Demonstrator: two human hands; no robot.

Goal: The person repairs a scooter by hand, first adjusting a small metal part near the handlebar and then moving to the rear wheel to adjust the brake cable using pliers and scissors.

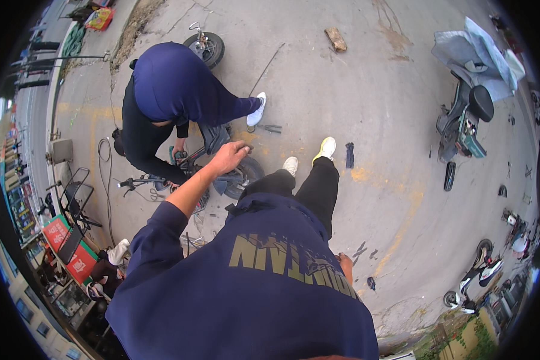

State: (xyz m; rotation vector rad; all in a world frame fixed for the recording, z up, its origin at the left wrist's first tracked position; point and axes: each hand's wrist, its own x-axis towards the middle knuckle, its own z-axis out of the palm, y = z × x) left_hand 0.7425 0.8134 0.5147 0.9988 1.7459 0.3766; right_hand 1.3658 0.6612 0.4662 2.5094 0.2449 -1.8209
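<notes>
My left hand reaches out over the rear part of an electric scooter, just above its black wheel. Nothing shows in its loosely bent fingers; whether it touches the scooter is unclear. My right hand hangs low at my right side, partly hidden by my dark blue sweatshirt, so its grip cannot be seen. Across the scooter a co-worker bends low, one hand on a teal power tool against the scooter's body. The handlebar points to the left.
Pliers lie near the co-worker's white shoe. Behind are a long thin rod, a loose wheel and a brick. A dark part lies beside my right foot. Another scooter stands at right, a folding chair at left.
</notes>
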